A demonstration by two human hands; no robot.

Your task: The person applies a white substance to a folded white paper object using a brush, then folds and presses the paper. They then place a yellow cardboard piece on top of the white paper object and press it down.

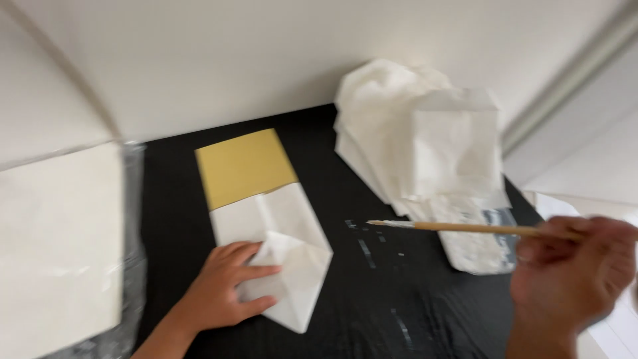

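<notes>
My left hand [222,289] lies flat with fingers spread on the folded lower end of a white paper piece [282,233] on a black mat [372,292]. A gold-coloured sheet [242,166] adjoins the white paper's far end. My right hand [571,272] at the right edge grips a thin wooden brush [458,228] held level above the mat, its pale tip pointing left toward the white paper. The picture is blurred.
A heap of crumpled white tissue paper [419,133] sits at the back right, over a small white tray [478,246] with paste. White smears [369,252] mark the mat. A pale sheet in clear plastic [60,246] lies at the left.
</notes>
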